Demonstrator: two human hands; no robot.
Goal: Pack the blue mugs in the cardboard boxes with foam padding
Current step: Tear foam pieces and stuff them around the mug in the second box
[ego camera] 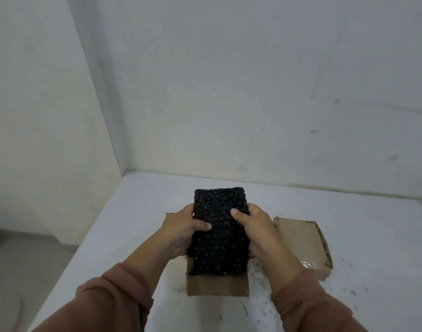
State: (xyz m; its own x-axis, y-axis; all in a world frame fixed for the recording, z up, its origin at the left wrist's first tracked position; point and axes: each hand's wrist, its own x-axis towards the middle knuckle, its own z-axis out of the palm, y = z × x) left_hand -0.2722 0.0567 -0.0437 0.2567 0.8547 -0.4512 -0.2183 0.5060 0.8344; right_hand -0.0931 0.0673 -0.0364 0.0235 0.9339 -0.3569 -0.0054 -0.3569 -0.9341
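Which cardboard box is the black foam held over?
The near brown cardboard box directly beneath the black bumpy foam block; the other box lies apart, to its right.

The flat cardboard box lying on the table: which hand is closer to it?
Right. The right hand grips the right edge of the black foam, just beside the flat cardboard box; the left hand grips the opposite edge, farther away.

Bare packing or utility room, not a home: scuffed plain white walls (229,92) meet at the far-left corner of a white tabletop (142,212), grey concrete floor (25,248) off its left edge, torn cardboard (301,240) and black foam crumbs (260,274) toward its right side.
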